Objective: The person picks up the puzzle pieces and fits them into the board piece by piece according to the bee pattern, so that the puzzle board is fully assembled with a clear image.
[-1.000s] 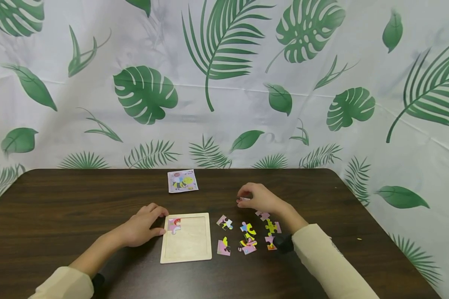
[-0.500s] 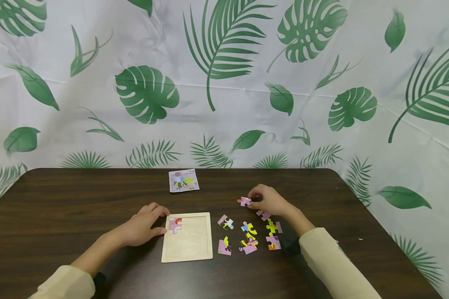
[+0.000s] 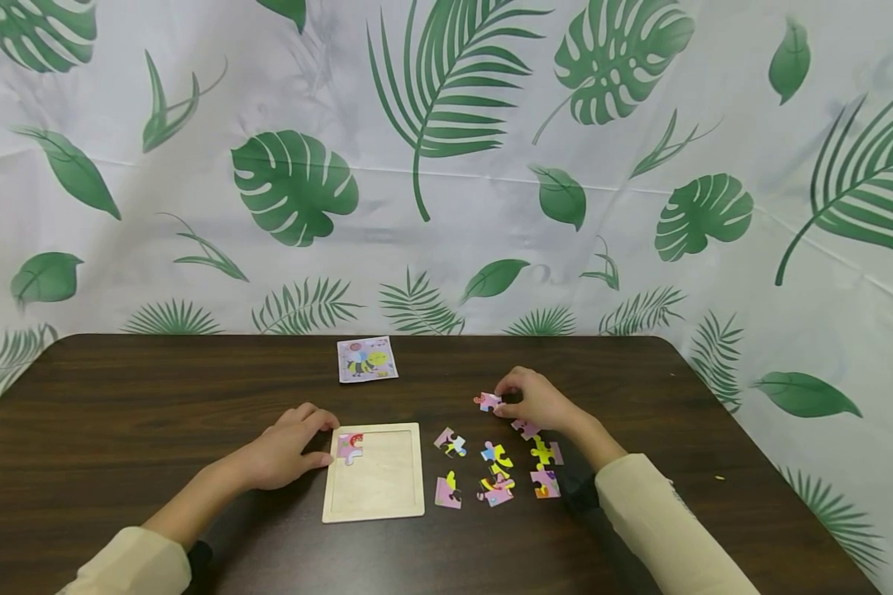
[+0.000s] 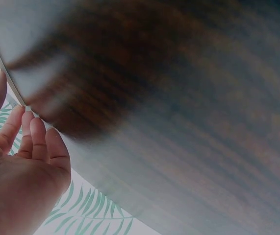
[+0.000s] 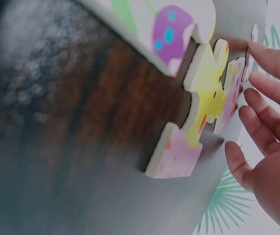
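A square wooden tray [image 3: 373, 514] lies on the table, one pink piece [image 3: 350, 447] in its upper left corner. My left hand [image 3: 285, 449] touches the tray's left edge with thumb and index finger; in the left wrist view the same hand [image 4: 24, 171] has its fingertips at a pale edge. Farther right, my right hand [image 3: 539, 402] pinches the right side of a pink piece with a red swirl [image 3: 487, 402]. In the right wrist view the fingers of that hand [image 5: 269, 117] reach a thin piece [image 5: 248, 66], seen edge-on, beyond a yellow piece [image 5: 206, 85].
Between the tray and my right forearm lie several loose pieces, among them a pink and yellow one [image 3: 447, 491], a blue and yellow one [image 3: 497, 455] and a yellow one [image 3: 543, 451]. A bee picture card [image 3: 368, 359] lies behind the tray. A leaf-print cloth [image 3: 446, 248] hangs behind the table.
My right hand has shifted to the right along the swirl piece, which shows more than it did a second ago. The left hand keeps its place at the tray.
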The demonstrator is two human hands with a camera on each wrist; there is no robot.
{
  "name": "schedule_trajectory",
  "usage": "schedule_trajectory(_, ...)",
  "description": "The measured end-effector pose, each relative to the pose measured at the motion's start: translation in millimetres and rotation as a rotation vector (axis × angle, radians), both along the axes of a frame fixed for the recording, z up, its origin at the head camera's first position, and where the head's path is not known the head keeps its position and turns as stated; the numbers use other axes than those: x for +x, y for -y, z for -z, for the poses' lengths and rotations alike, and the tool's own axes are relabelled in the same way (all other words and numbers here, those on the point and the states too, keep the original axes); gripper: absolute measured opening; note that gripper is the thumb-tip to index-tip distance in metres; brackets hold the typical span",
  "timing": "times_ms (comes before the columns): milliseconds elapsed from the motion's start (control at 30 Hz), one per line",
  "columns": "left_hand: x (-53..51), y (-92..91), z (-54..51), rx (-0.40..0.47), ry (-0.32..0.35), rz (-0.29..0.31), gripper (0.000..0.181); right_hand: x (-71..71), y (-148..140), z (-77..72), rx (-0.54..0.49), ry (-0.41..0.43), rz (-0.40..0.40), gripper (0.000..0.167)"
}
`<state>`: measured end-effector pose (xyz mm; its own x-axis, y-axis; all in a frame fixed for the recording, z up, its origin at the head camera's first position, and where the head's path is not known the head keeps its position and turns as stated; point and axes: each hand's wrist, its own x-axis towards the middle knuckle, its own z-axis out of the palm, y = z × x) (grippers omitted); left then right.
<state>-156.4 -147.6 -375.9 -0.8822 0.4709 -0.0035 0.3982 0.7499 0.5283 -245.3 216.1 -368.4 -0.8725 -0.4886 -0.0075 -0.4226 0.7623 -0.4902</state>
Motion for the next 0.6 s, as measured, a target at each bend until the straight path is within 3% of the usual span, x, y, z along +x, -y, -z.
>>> schedule_trajectory(600, 0.3, 0.4, -0.6, 0.014, -0.013, 0.005, 0.032, -2.4, -1.5, 2.1, 0.033, -0.023, -0.009, 0.017)
